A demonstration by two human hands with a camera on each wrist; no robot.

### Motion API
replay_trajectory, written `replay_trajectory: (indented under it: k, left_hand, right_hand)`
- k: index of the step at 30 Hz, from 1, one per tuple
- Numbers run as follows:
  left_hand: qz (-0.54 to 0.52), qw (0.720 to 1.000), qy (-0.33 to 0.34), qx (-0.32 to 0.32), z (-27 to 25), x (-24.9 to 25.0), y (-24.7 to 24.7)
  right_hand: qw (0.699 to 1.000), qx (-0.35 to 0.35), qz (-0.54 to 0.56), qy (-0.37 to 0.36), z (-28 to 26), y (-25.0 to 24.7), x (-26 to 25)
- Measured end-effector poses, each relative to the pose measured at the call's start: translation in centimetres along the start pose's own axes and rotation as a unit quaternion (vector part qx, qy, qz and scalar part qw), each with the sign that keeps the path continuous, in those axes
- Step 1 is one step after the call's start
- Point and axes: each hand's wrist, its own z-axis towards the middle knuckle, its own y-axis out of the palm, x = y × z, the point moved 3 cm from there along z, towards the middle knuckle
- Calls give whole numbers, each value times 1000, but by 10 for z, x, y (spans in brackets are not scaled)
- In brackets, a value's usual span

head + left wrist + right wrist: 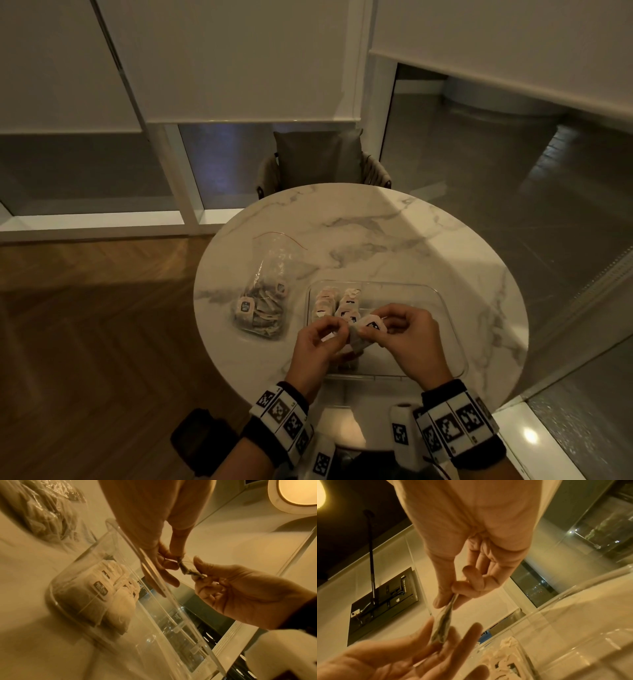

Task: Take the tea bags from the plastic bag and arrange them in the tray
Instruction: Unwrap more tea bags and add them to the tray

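A clear plastic bag (263, 301) holding several tea bags lies on the left of the round marble table (376, 233). To its right stands a clear tray (445, 294) with rows of tea bags (337, 303) in its left end; the rest of it shows bare. Above the tray's near left corner both hands hold one tea bag (363, 330). My left hand (334, 327) pinches one end of it (180, 561). My right hand (383, 322) pinches the other end between thumb and fingers (452, 599). The tea bag (442, 626) hangs stretched between the two hands.
A chair with a grey cushion (318, 161) stands behind the table. Wooden floor lies to the left, glass panels and a tiled floor to the right. A dark object (202, 442) sits on the floor near my left forearm.
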Motion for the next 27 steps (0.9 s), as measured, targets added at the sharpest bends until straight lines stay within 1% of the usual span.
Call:
replay_trajectory:
  k: [3,5,9,12,14,16,17,19,21,23,25,27]
  left_hand:
    - [-12,1000,-14,-21,-2,5,2]
    - [11,1000,0,-25,-3,6,3]
    - [39,999,2,-11,-2,5,2]
    - [78,997,-10,-5,-1,11,-3]
    - [100,994,-21,24,-1,15,-10]
    - [108,990,-21,83,1,19,-22]
    - [119,986,-14,113,1,21,-28]
    - [170,972,9,160,2,24,-37]
    - [232,954,21,190,0,24,-44]
    - [262,943,12,205,-5,21,-48]
    - [258,943,-14,209,-9,18,-50]
    - [245,947,-41,203,-11,11,-52]
  right_hand:
    - [999,-36,-7,9,1,5,-6]
    - [998,-60,-15,9,4,7,-11]
    - [995,-92,-35,-1,8,7,-20]
    - [993,-96,-69,-5,15,4,-25]
    - [989,-96,-112,-16,22,-1,-30]
    - [980,-111,-164,-35,30,-5,-36]
    - [971,-129,-196,-45,35,-6,-39]
    - [941,-201,-266,-58,45,-2,-40]
    - [892,-307,-331,-40,52,7,-34]
    - [836,-399,-377,-11,55,19,-26]
    - [785,-467,-407,15,56,32,-18]
    - [747,-508,-427,32,57,43,-11]
